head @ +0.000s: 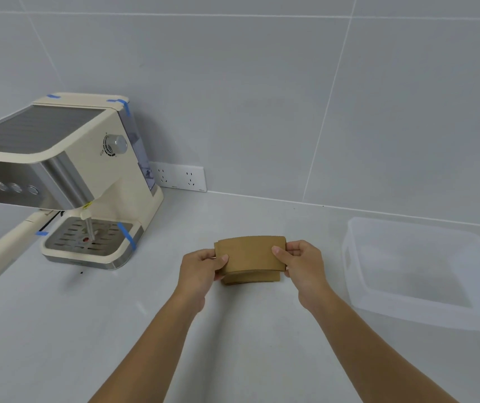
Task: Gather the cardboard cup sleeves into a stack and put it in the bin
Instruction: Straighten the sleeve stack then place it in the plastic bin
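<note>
A stack of flat brown cardboard cup sleeves (250,258) is held between both hands just above the white counter, near its middle. My left hand (201,269) pinches the stack's left end, thumb on top. My right hand (300,261) grips the right end the same way. The lower sleeves stick out a little below the top one, so the stack is slightly uneven. A clear plastic bin (349,257) sits on the counter to the right of the hands, and I see nothing inside it.
A cream and steel espresso machine (67,175) with blue tape strips stands at the left, its handle reaching toward the front left. A double wall socket (180,177) sits low on the grey tiled wall behind.
</note>
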Demonstrator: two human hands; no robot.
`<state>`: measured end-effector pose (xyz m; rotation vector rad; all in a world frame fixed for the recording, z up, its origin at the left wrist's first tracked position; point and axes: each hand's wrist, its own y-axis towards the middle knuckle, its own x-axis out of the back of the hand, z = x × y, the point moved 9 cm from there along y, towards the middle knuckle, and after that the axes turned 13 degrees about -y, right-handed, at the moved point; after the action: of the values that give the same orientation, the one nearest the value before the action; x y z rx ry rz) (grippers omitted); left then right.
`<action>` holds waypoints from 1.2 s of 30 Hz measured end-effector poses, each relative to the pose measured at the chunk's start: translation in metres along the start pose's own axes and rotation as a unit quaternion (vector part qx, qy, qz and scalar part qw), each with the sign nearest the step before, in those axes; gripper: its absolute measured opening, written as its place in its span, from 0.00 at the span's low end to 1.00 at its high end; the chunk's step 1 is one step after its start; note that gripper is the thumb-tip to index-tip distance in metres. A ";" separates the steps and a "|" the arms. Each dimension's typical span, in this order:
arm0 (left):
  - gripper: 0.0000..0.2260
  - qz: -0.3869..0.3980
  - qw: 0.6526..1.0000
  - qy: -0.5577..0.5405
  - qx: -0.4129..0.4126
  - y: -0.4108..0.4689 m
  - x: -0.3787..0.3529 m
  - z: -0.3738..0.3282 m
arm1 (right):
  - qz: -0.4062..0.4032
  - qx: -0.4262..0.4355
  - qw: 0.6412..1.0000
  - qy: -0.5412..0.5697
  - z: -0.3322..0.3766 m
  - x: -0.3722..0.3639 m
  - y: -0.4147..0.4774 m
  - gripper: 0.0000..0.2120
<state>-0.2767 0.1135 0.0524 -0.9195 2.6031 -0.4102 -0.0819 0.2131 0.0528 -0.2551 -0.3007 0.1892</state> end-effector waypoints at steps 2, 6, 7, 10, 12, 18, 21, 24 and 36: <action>0.03 -0.008 1.000 0.008 0.015 0.007 0.002 0.001 | -0.004 -0.009 1.000 -0.017 -0.004 -0.003 0.003 0.06; 0.03 -0.019 0.999 0.029 0.040 0.018 0.006 0.009 | 0.000 -0.029 0.998 -0.052 -0.014 -0.009 0.010 0.07; 0.03 -0.022 0.998 0.033 0.044 0.020 0.007 0.012 | 0.003 -0.033 0.998 -0.060 -0.016 -0.010 0.012 0.08; 0.02 -0.030 0.997 0.042 0.054 0.025 0.010 0.020 | 0.009 -0.042 0.995 -0.085 -0.021 -0.014 0.017 0.11; 0.03 -0.038 0.996 0.049 0.057 0.028 0.011 0.023 | 0.012 -0.046 0.994 -0.097 -0.024 -0.015 0.019 0.10; 0.03 -0.033 0.993 0.097 0.065 0.033 0.012 0.033 | 0.024 -0.055 0.989 -0.132 -0.036 -0.015 0.025 0.09; 0.07 -0.038 0.989 0.130 0.061 0.037 0.012 0.032 | 0.024 -0.060 0.987 -0.145 -0.039 -0.014 0.029 0.10; 0.10 -0.035 0.980 0.172 0.089 0.042 0.012 0.033 | 0.035 -0.081 0.982 -0.165 -0.041 -0.013 0.032 0.13; 0.28 0.002 0.975 0.143 0.169 0.047 0.003 0.041 | 0.139 -0.150 0.967 -0.151 -0.038 -0.024 0.034 0.17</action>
<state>-0.2878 0.1406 -0.0031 -0.7845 2.6593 -1.0166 -0.0972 0.2320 0.0017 -0.5721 -0.5977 0.4632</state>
